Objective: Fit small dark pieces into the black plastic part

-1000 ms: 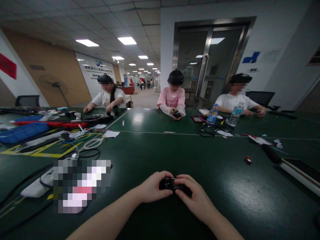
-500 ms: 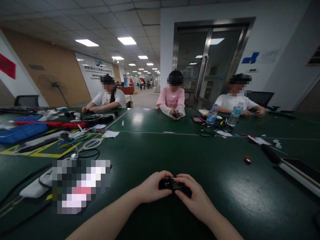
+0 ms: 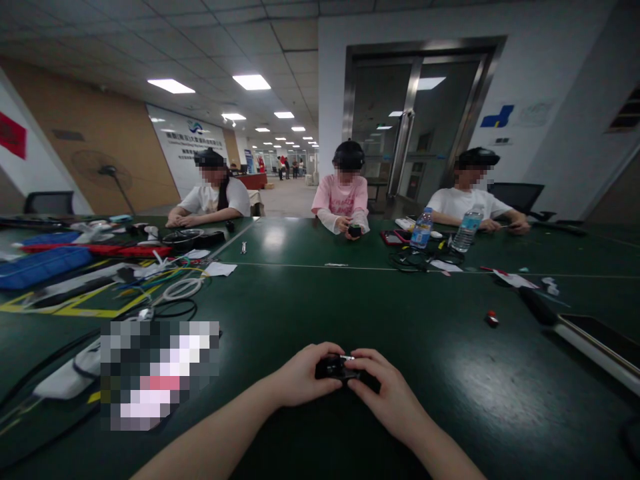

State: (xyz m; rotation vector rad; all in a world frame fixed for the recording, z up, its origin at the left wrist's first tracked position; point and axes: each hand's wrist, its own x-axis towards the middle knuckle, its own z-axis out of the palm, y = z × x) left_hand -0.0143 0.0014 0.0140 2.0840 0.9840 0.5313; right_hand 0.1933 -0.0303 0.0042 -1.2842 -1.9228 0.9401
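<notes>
Just above the dark green tabletop, at the lower middle of the head view, both hands are closed around a small glossy black object. My left hand grips its left end, thumb in front and fingers behind. Around the right end curls my right hand, its index finger over the top and its thumb at the near side. Bright reflections show on the object's upper face. The fingers cover much of it, so its exact kind cannot be made out.
A small red and silver item lies to the right, near a dark flat device. At left are a white power strip, cables and a blue tray. Bottles stand far right; three people sit opposite.
The view has shifted slightly. My hands keep their hold on the black object, with only small finger movement. The person opposite in pink has turned the dark item in their hands.
</notes>
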